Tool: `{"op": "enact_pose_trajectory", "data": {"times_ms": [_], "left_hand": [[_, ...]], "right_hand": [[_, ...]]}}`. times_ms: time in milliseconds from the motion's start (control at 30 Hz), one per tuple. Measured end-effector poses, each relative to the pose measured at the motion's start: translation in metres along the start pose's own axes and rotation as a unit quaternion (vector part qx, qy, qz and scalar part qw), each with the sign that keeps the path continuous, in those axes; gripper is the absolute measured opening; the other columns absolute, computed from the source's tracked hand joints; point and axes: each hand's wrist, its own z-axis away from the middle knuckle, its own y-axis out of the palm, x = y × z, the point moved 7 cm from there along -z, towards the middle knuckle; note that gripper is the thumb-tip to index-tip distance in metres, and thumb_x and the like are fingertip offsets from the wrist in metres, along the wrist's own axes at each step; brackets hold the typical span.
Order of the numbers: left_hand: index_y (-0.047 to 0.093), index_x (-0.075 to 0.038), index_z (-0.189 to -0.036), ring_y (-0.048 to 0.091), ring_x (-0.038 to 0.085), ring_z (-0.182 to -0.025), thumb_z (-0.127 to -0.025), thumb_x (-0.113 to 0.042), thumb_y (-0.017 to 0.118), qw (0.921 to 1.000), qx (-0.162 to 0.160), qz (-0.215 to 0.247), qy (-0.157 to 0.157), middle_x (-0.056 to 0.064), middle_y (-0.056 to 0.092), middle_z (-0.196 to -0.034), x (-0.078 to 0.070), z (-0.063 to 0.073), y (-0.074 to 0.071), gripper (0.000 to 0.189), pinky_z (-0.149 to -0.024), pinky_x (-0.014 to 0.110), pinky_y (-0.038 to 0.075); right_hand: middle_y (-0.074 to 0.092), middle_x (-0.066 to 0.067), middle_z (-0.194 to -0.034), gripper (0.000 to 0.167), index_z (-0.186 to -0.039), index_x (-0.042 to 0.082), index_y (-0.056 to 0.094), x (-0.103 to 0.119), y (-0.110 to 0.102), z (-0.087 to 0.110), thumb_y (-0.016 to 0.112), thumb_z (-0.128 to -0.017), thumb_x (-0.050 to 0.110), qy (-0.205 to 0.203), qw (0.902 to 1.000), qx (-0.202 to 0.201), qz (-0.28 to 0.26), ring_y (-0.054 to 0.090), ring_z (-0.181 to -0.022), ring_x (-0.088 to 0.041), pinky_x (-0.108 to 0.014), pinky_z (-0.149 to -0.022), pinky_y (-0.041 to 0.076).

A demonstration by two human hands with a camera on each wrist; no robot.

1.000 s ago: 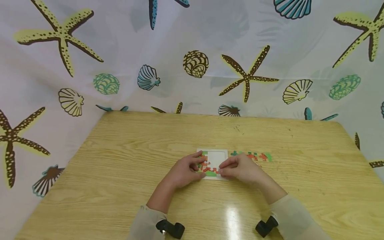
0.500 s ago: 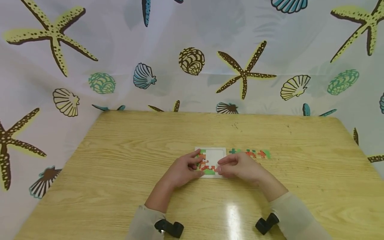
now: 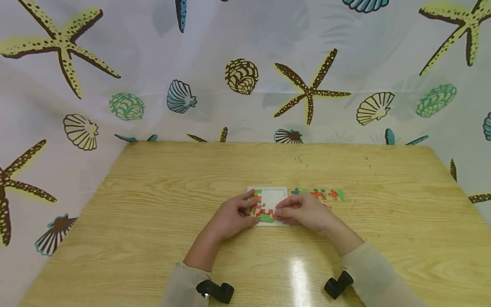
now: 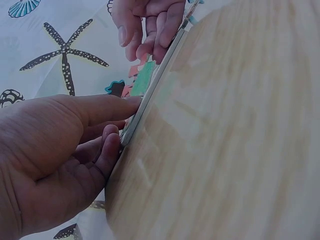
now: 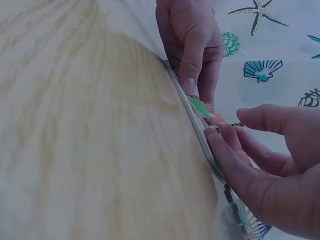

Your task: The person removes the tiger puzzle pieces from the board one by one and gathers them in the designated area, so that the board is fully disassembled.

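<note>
A small white jigsaw tray [image 3: 281, 189] lies on the table in the head view, with joined orange and green puzzle pieces along its left and near sides. My left hand [image 3: 231, 215] holds the tray's left side, thumb at the near edge and fingers spread over the pieces. My right hand [image 3: 307, 212] pinches a puzzle piece [image 3: 274, 214] at the near right corner, mostly hidden by the fingertips. In the right wrist view a green piece [image 5: 201, 106] sits slightly raised at the tray's near edge. White tray base shows at the upper right of the tray.
Several loose puzzle pieces [image 3: 319, 194] lie on the wooden table [image 3: 184, 179] right of the tray, one partly behind my right hand. A cloth [image 3: 215, 51] printed with starfish and shells hangs behind and beside the table. Black cameras [image 3: 220, 292] sit on both wrists.
The view has shifted slightly. My right hand's fingertips have worked a little at the tray's near right corner, and the green piece beside them looks slightly tilted. The left hand stays on the tray.
</note>
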Motion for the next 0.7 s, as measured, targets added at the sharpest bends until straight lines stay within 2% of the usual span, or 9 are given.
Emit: {"op": "enact_pose_trajectory", "data": {"times_ms": [333, 533, 700], "left_hand": [[0.068, -0.004, -0.137, 0.055, 0.012, -0.088, -0.090, -0.005, 0.081, 1.0000, 0.001, 0.008, 0.005, 0.008, 0.044, -0.162, -0.0026, 0.0012, -0.0003, 0.049, -0.079, 0.028, 0.049], [0.069, -0.005, -0.136, 0.054, 0.012, -0.086, -0.090, -0.006, 0.081, 1.0000, -0.003, 0.003, 0.007, 0.007, 0.045, -0.162, -0.0011, 0.0010, -0.0007, 0.048, -0.078, 0.029, 0.048], [0.069, -0.004, -0.136, 0.055, 0.012, -0.084, -0.090, -0.007, 0.082, 0.9999, -0.003, -0.004, 0.010, 0.006, 0.046, -0.162, 0.0000, 0.0003, -0.0004, 0.048, -0.077, 0.028, 0.048]], "right_hand": [[0.073, -0.017, -0.102, 0.016, -0.111, -0.014, 0.068, -0.0006, 0.0029, -0.0025, 0.065, -0.100, -0.003, -0.025, 0.9996, -0.012, -0.011, 0.075, -0.097, -0.023, -0.034, -0.086, 0.060], [0.077, -0.012, -0.095, 0.013, -0.104, -0.010, 0.072, -0.0018, 0.0033, -0.0042, 0.072, -0.097, 0.000, -0.023, 0.9986, -0.045, 0.015, 0.075, -0.088, -0.019, -0.031, -0.080, 0.061], [0.077, -0.009, -0.091, 0.011, -0.101, -0.008, 0.074, -0.0049, 0.0029, -0.0052, 0.075, -0.094, -0.001, -0.015, 0.9973, -0.071, 0.010, 0.075, -0.085, -0.016, -0.029, -0.077, 0.061]]}}
